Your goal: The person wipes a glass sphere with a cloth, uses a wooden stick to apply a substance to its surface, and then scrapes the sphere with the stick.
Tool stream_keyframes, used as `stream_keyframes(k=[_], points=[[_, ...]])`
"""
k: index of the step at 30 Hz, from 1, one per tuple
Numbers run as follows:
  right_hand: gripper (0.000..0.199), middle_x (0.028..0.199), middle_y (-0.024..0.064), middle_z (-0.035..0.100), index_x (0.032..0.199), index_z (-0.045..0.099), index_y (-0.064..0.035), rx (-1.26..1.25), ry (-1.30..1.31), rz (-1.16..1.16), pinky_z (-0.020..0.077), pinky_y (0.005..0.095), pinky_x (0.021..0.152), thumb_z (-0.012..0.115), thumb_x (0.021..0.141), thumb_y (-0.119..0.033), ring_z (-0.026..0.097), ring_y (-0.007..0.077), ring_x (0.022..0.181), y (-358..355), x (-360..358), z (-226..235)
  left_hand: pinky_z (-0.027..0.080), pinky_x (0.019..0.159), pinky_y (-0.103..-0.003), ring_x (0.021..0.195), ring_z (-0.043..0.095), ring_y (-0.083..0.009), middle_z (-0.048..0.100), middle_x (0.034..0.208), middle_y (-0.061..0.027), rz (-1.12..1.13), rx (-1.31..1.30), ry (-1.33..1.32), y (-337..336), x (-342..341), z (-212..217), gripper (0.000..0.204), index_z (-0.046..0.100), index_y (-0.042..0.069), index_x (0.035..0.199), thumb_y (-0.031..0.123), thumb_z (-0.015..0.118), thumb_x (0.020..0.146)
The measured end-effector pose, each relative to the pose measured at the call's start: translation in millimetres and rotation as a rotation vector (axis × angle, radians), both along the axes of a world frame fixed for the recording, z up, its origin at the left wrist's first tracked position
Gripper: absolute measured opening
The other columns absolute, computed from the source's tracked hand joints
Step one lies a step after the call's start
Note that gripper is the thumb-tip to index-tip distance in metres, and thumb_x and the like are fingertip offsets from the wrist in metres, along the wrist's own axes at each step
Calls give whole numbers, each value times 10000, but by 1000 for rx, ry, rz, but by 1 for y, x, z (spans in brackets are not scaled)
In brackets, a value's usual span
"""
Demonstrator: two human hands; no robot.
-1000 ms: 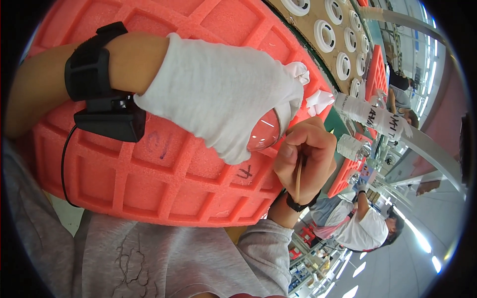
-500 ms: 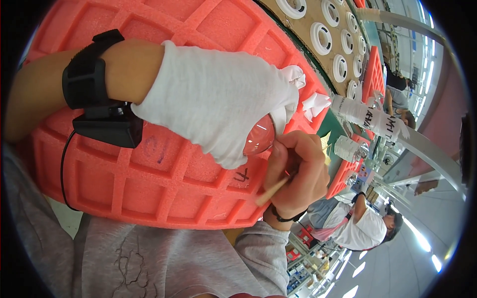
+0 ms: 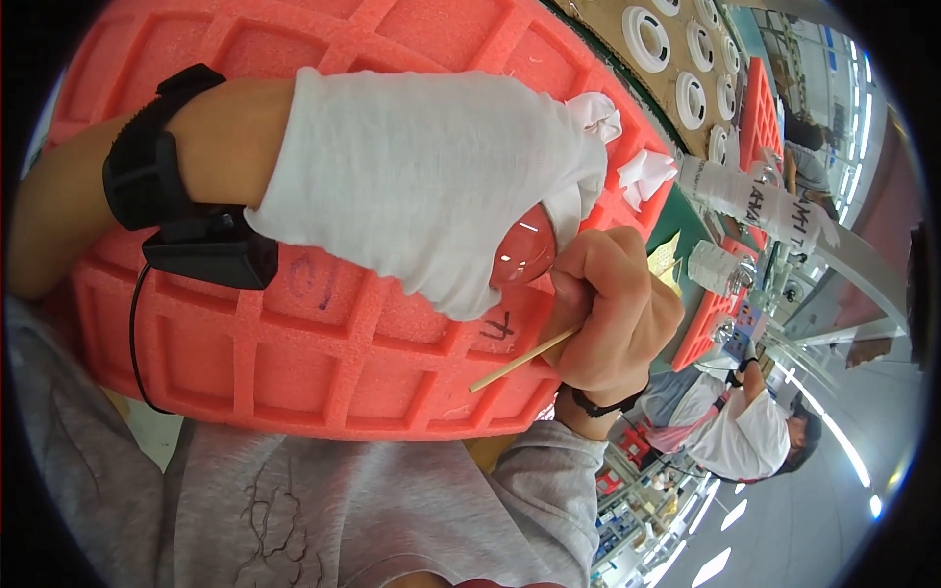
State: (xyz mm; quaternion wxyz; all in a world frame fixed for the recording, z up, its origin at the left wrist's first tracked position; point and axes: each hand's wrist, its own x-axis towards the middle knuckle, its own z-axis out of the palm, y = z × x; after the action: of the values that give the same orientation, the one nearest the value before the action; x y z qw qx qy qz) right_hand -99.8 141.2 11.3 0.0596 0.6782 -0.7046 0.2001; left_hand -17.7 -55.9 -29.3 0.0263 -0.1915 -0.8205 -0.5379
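My right hand (image 3: 618, 314) holds a wooden stick (image 3: 515, 367) sideways now, so fingertips (image 3: 570, 282) may reach the lens (image 3: 521, 253) my left hand (image 3: 480, 171) holds.

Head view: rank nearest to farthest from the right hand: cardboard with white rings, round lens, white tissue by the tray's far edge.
1. Round lens: at the right hand's fingertips, in the gloved left hand.
2. White tissue: above the right hand in view.
3. Cardboard with white rings: upper right, beyond the red tray.
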Motion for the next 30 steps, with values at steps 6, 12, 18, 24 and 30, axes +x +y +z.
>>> stream_keyframes(k=[6,12,18,24,30], points=[[215,708,57,591,977,546,18,50,20,32,414,270,466,694,822,21,576,184,542,3,-2,5,488,708,-440,829,585,-332,609,821,-101,23,14,89,4,-4,-3,192,594,36,694,89,738,579],[209,700,51,587,968,550,15,7,25,36,413,273,460,691,813,26,570,180,527,4,1,3,484,718,-431,839,576,-323,606,823,-94,-1,35,-35,4,-1,0,203,596,44,705,83,740,567],[230,694,48,591,956,562,6,-12,6,22,409,284,450,708,779,24,572,179,527,4,0,2,491,740,-421,864,585,-330,623,915,-93,17,21,1,2,0,-2,241,625,60,760,78,754,557],[246,682,41,590,953,568,-1,30,-102,104,399,293,461,728,765,-7,568,187,529,12,6,2,501,771,-421,901,590,-349,623,980,-105,34,16,153,-2,1,-7,301,651,73,856,86,775,582],[215,740,68,623,950,580,-20,1,-430,17,382,266,518,745,872,-134,542,160,566,16,-7,2,510,780,-435,909,602,-350,621,1009,-119,56,26,-64,-4,1,-4,379,638,72,981,131,795,641]])
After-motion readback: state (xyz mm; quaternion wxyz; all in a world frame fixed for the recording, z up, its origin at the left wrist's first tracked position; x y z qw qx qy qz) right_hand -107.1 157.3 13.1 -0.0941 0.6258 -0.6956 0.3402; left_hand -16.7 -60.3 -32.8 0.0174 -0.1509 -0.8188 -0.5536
